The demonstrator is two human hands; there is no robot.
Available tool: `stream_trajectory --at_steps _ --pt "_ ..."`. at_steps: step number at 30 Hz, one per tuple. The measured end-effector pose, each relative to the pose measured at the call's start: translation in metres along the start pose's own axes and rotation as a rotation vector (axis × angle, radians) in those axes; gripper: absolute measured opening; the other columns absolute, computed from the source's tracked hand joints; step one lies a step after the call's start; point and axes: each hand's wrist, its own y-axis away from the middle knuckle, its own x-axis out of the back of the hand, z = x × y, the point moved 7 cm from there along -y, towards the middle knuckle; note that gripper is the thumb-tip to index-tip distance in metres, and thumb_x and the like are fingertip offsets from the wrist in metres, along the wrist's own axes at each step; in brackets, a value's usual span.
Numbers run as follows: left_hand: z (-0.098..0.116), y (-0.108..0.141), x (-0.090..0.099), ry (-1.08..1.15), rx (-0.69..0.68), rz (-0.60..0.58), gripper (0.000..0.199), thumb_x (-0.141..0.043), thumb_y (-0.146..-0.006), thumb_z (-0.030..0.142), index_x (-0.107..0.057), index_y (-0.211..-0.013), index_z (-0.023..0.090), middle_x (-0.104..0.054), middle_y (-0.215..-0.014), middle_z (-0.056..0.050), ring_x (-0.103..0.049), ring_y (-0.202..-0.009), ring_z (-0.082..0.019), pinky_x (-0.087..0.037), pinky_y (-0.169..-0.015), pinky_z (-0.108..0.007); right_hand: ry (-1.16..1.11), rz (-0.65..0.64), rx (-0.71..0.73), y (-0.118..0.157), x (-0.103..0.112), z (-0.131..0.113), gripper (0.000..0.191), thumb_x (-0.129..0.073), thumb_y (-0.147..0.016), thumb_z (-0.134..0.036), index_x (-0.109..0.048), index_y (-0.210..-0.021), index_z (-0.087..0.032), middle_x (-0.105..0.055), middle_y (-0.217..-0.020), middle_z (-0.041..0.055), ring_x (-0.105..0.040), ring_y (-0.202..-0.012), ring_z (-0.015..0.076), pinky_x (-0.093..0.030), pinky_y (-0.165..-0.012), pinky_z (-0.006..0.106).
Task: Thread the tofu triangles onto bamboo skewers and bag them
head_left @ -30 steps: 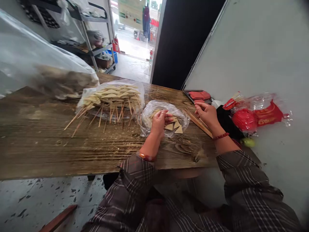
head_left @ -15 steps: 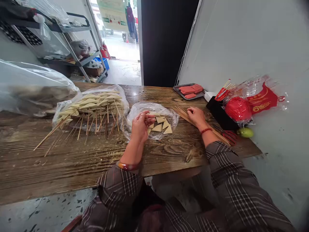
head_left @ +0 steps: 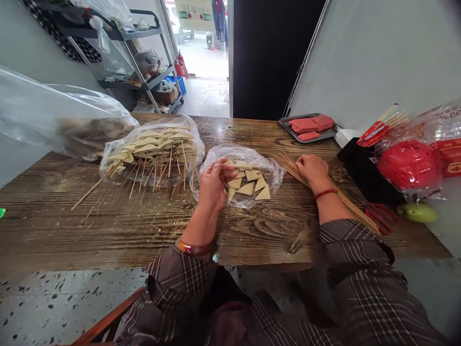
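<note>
My left hand (head_left: 215, 184) hovers over the left side of a plastic bag (head_left: 277, 175) spread on the table, its thumb and fingers pinched; what is between them, if anything, is too small to make out. Pale triangular pieces (head_left: 246, 188) lie on that bag, right of the hand. On a bundle of thin wooden sticks (head_left: 288, 166) rests my right hand (head_left: 312, 169), fingers curled at the sticks. To the left, skewered pale pieces (head_left: 154, 144) are piled in another plastic bag, their sticks pointing toward me.
A dark tray (head_left: 288, 126) of red pieces sits at the back right. Beside it are a black box (head_left: 367, 168), red packages (head_left: 408, 166), red-handled scissors (head_left: 383, 216) and a green fruit (head_left: 418, 212). A large clear bag (head_left: 93, 127) stands at the left.
The view has shifted, moving the scene's objects within the frame. My right hand's fingers have curled more closely at the sticks. My left hand stays pinched above the bag.
</note>
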Motion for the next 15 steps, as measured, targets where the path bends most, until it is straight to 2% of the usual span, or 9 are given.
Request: stream_trajectory --at_steps 3,8,12,15 --pt "0.004 -0.001 0.002 -0.069 -0.053 0.019 0.016 -0.055 -0.089 0.028 -0.06 -0.094 0.013 -0.068 -0.068 0.0 -0.063 -0.053 -0.008 -0.05 -0.058 -0.02 -0.04 -0.06 0.033 0.0 0.003 0.0 0.027 -0.052 -0.087 -0.031 -0.076 -0.095 -0.022 -0.074 -0.101 0.0107 -0.066 -0.097 0.0249 -0.045 -0.079 0.033" --pt "0.011 -0.001 0.005 -0.198 -0.19 0.052 0.018 -0.056 -0.088 0.03 -0.059 -0.096 0.014 -0.066 -0.07 0.001 -0.061 -0.053 -0.007 -0.05 -0.058 -0.02 -0.008 -0.057 0.041 0.004 0.003 -0.007 0.03 -0.048 -0.089 -0.027 -0.074 -0.096 -0.014 -0.073 -0.102 0.0173 -0.067 -0.095 0.0279 -0.046 -0.078 0.035" --pt "0.01 -0.002 0.007 -0.328 -0.247 0.055 0.018 -0.055 -0.089 0.03 -0.059 -0.099 0.015 -0.065 -0.074 0.001 -0.061 -0.057 -0.007 -0.05 -0.061 -0.021 -0.019 0.042 0.059 0.008 0.004 -0.01 0.032 -0.042 -0.093 -0.025 -0.07 -0.097 -0.009 -0.071 -0.098 0.02 -0.067 -0.092 0.0294 -0.047 -0.079 0.038" --pt "0.009 -0.005 0.006 -0.508 -0.327 0.024 0.021 -0.053 -0.09 0.031 -0.062 -0.101 0.016 -0.068 -0.081 -0.002 -0.063 -0.066 -0.01 -0.051 -0.066 -0.023 -0.153 0.234 0.073 0.011 0.02 -0.01 0.03 -0.04 -0.096 -0.026 -0.065 -0.102 -0.011 -0.069 -0.097 0.0171 -0.064 -0.089 0.0278 -0.047 -0.079 0.04"
